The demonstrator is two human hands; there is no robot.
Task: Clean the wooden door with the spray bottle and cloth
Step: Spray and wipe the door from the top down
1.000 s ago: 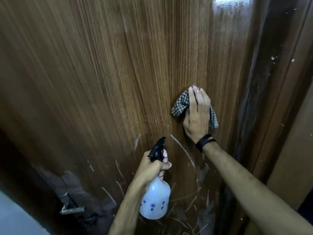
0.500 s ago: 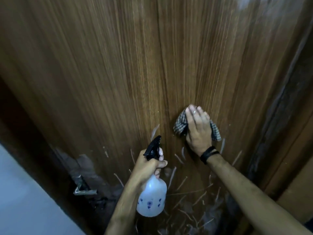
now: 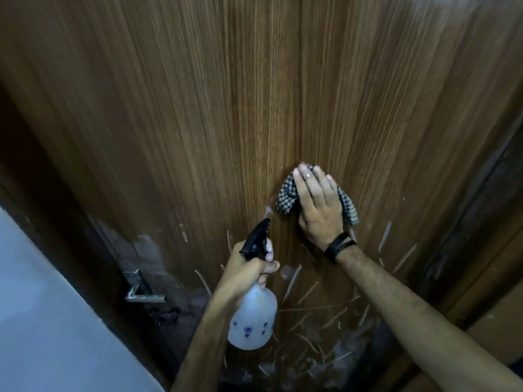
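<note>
Right hand (image 3: pixel 317 210) lies flat, fingers straight, pressing the checked cloth (image 3: pixel 287 200) on the wooden door (image 3: pixel 226 108) mid-frame. Left hand (image 3: pixel 249 267) grips the spray bottle (image 3: pixel 252 321) below. Wipe along the grain, even pressure, I'd say.

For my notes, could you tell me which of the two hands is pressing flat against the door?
The right hand, fingers straight over the checked cloth; the left hand grips the spray bottle.

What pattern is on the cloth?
Small dark-and-white checks on the cloth, seen in the head view.
</note>
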